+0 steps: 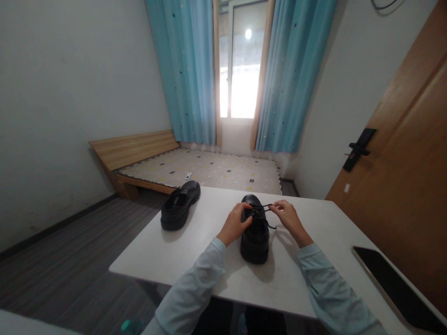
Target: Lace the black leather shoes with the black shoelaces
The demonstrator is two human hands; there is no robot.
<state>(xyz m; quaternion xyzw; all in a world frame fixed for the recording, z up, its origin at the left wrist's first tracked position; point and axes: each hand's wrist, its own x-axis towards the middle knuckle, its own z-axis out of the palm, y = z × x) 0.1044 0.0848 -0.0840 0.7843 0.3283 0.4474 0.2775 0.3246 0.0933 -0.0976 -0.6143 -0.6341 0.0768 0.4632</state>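
A black lace-up shoe stands on the white table, toe pointing away from me and heel toward me. My left hand grips its left side by the lacing, with thumb and fingers bent; whether a lace lies between them is hidden. To the right of the shoe, my right hand pinches a black shoelace and holds it stretched out sideways from the eyelets. Another loose lace end hangs over the shoe's right side. The matching black shoe sits apart at the table's far left edge.
A dark-screened phone lies at the table's right edge. Beyond the table is a low bed with a small white object on it. A wooden door stands at right, and blue curtains flank the window.
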